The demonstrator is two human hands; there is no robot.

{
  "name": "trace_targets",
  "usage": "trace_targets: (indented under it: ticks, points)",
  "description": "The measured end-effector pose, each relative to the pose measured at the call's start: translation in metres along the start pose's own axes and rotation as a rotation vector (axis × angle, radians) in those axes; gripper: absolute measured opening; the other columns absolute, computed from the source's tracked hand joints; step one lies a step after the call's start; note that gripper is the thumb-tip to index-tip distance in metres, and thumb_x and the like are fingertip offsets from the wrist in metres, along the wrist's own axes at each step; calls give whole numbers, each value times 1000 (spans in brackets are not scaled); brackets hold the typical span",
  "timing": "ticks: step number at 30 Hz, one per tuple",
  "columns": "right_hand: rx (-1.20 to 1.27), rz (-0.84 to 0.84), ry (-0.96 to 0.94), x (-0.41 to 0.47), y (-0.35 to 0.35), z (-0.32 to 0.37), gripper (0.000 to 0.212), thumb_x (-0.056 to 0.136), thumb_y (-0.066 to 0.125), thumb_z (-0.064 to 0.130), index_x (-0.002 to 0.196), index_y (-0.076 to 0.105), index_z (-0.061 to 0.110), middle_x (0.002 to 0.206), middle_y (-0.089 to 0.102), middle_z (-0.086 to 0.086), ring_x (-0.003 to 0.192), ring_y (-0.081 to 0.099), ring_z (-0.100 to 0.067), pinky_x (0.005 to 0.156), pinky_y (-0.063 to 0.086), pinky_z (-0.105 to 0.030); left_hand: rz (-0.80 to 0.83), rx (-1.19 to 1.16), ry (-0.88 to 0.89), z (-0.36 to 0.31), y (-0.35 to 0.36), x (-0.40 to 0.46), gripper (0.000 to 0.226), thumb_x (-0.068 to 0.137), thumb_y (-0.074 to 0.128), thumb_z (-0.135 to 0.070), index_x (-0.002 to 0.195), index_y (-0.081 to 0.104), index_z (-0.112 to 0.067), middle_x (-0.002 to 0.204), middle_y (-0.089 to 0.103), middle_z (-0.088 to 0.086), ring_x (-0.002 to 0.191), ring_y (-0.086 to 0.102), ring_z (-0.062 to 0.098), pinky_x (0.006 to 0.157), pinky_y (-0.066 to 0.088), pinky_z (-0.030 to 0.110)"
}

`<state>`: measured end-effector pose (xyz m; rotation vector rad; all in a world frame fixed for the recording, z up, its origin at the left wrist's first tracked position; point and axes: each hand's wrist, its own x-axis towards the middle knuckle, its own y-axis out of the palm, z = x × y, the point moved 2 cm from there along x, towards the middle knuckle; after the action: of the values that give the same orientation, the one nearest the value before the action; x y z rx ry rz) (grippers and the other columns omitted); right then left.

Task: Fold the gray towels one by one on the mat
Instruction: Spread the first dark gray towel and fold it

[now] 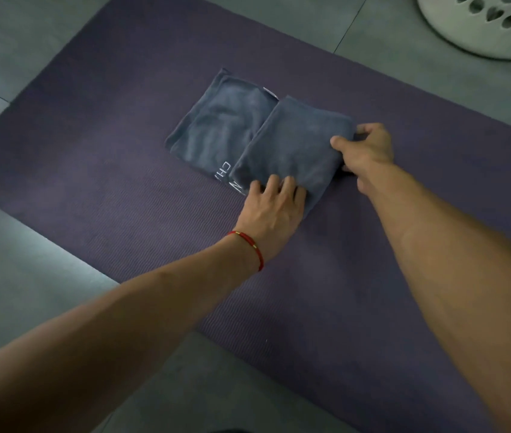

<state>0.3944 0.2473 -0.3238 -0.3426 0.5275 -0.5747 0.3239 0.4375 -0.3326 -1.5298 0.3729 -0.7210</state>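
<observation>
Two plush gray towels (248, 132) lay on ribbed purple mat (123, 120); right grip (369, 148) pinched folded edge, left grip (273, 207) pressed flat.

Two gray towels lie on one purple mat (123, 170): a folded towel (295, 148) and, at its ten o'clock, a flatter towel (216, 126). One white basket (482, 29) sits at two o'clock.

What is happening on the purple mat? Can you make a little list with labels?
surface: purple ribbed mat on grey floor tiles
cloth: folded gray towel, part doubled over, white lettering at its near edge
left hand: fingers resting on the towel's near edge
right hand: gripping the towel's right edge
nearby: white plastic laundry basket with holes, top right, off the mat
</observation>
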Motion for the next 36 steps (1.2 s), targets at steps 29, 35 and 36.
trace_targets:
  ticks: [29, 35, 36]
  points:
    - [-206, 194, -328, -52, -16, 58, 38, 91, 65, 35, 127, 59, 27, 96, 69, 0, 86, 70, -19, 78, 58, -36, 87, -1643, -1107, 76, -54, -46, 22, 98, 56, -10, 117, 61, -1, 99, 66, 24, 84, 69, 36, 72, 62, 43]
    - [-568, 224, -258, -58, 15, 17, 63, 96, 61, 37, 152, 37, 24, 150, 48, -6, 137, 46, -28, 111, 36, -34, 80, -1667, -1354, 88, -25, -55, 55, 84, 75, -31, 127, 56, -2, 89, 65, 11, 68, 66, 17, 77, 62, 44]
    - [-530, 180, -273, -59, 15, 13, 61, 97, 60, 36, 152, 37, 22, 150, 48, -7, 138, 45, -28, 111, 36, -35, 69, -1663, -1343, 83, -27, -57, 67, 75, 79, -36, 129, 56, -4, 90, 66, 10, 70, 67, 17, 76, 62, 44]
